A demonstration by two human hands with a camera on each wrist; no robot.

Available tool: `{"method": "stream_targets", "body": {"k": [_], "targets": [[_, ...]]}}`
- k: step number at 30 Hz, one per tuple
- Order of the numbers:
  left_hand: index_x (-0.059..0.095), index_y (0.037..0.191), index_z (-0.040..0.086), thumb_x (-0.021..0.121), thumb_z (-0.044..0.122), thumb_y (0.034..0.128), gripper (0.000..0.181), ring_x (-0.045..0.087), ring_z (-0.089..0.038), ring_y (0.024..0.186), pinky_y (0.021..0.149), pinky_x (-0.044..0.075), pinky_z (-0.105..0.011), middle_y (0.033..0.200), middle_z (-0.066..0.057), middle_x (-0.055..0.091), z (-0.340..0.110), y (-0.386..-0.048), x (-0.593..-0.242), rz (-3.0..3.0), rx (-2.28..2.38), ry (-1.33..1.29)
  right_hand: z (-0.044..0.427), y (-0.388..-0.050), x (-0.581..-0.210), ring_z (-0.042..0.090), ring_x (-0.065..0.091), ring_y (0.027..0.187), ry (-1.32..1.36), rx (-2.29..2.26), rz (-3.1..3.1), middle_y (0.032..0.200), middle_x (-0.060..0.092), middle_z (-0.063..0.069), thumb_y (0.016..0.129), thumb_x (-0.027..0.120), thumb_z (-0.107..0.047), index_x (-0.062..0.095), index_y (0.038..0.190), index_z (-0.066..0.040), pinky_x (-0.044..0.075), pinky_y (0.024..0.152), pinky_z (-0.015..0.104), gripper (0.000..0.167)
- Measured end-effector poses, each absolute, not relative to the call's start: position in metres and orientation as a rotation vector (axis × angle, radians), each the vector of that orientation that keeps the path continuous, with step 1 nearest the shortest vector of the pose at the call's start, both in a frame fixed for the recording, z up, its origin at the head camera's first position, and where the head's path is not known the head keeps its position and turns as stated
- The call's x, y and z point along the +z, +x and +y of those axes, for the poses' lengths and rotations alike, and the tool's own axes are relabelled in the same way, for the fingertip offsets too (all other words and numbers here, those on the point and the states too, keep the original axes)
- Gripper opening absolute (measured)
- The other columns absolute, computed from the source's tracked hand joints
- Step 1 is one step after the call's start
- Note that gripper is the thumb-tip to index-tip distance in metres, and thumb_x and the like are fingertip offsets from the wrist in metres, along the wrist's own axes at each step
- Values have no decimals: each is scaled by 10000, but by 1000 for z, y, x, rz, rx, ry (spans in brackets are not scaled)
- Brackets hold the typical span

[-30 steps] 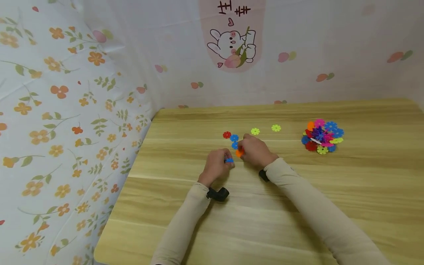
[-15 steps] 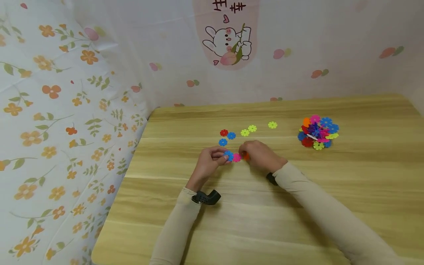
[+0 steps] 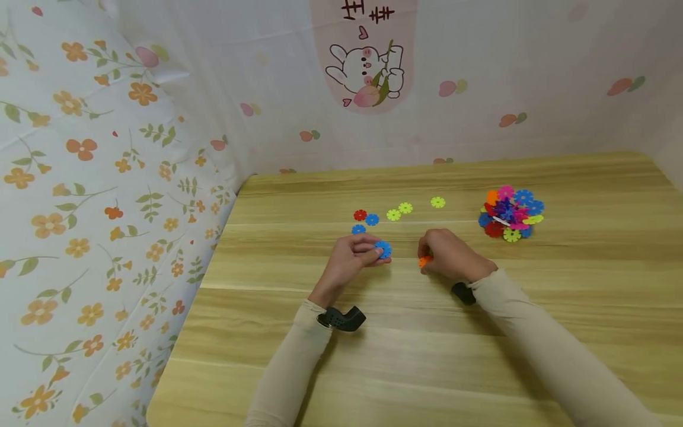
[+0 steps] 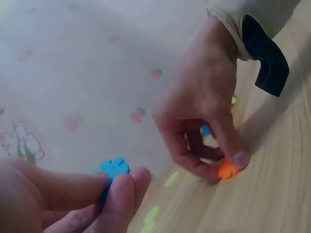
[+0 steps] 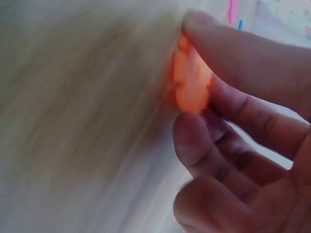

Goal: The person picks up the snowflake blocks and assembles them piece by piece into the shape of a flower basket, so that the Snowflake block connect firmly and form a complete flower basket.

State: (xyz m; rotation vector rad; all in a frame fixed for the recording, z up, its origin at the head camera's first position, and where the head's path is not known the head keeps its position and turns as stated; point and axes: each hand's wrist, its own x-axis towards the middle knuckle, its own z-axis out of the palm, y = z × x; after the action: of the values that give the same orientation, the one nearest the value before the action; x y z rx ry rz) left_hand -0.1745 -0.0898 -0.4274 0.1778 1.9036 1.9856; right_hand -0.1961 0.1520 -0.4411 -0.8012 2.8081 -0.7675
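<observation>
In the head view my left hand (image 3: 349, 259) pinches a blue notched building disc (image 3: 382, 249) between thumb and fingers, a little above the table. The left wrist view shows that blue disc (image 4: 114, 168) at the fingertips. To its right, my right hand (image 3: 450, 254) pinches an orange notched disc (image 3: 424, 261). Up close in the right wrist view, the orange disc (image 5: 192, 87) is blurred, with thumb and fingers on it. The two held discs are apart. A pink edge (image 5: 233, 10) shows at the top of that view; what it belongs to I cannot tell.
Beyond the left hand lie a red disc (image 3: 360, 214) and two blue discs, one (image 3: 372, 219) beside it. Yellow-green discs (image 3: 393, 214) lie to their right. A heap of mixed-colour discs (image 3: 509, 214) stands at the right of the wooden table (image 3: 405, 356).
My right hand has moved right, away from the left, with the orange disc. One loose blue disc shifted left. The pink disc beside the left hand's blue one no longer shows in the head view.
</observation>
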Motion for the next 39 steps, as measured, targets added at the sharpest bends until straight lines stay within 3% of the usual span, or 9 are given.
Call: {"method": "stream_targets", "body": {"k": [5,8,11,15,22,28,35,39], "targets": [[586,1213,-72,592,-27,962,255,736,-312,937,885,566,-411,1105,-241,708,-82,-173,-428,1885,1987,220,161,-187,-440,116,542,641,-744,-972,2737,710,626,-31,800,814,-56,666,767,-120,458,602,249,165],[587,1208,-80,589,-28,964,249,743,-285,911,849,582,-359,1101,-254,704,-78,-172,-427,1886,1986,242,162,-181,-434,182,613,601,-666,-1257,2642,723,683,39,887,730,-48,723,859,-101,496,553,252,61],[587,1210,-86,586,-24,967,250,744,-289,903,836,587,-350,1090,-265,703,-75,-171,-427,1880,1989,265,158,-176,-427,264,661,594,-656,-1487,2565,762,706,127,931,657,-4,716,950,-52,542,531,293,79],[582,1215,-104,585,-23,968,259,745,-289,898,831,586,-360,1086,-268,700,-73,-170,-426,1855,2013,281,149,-172,-420,240,675,630,-833,-1535,2664,819,695,91,904,675,37,720,946,-63,558,557,285,117],[594,1224,-109,580,-16,972,269,752,-280,824,798,593,-410,1027,-259,716,-70,-169,-424,1887,1968,302,145,-168,-422,67,622,694,-969,-1511,2870,819,713,-13,823,759,45,773,880,-106,522,604,193,163],[595,1203,-138,581,-45,962,259,748,-243,745,744,605,-379,986,-289,711,-68,-169,-423,1911,1916,264,146,-165,-424,46,583,671,-1091,-1421,2923,808,693,-32,805,779,34,770,877,-95,510,583,226,148],[595,1193,-132,562,-25,978,243,744,-213,750,789,595,-424,981,-286,708,-69,-168,-423,1878,1921,282,149,-161,-422,136,667,698,-853,-1654,2710,877,704,31,840,728,72,753,933,-49,574,634,204,154],[594,1205,-119,560,4,987,252,744,-209,766,807,590,-434,988,-290,703,-69,-167,-419,1874,1925,299,149,-161,-420,127,684,733,-869,-1675,2682,896,711,29,842,733,55,754,950,-64,581,653,214,161]]}}
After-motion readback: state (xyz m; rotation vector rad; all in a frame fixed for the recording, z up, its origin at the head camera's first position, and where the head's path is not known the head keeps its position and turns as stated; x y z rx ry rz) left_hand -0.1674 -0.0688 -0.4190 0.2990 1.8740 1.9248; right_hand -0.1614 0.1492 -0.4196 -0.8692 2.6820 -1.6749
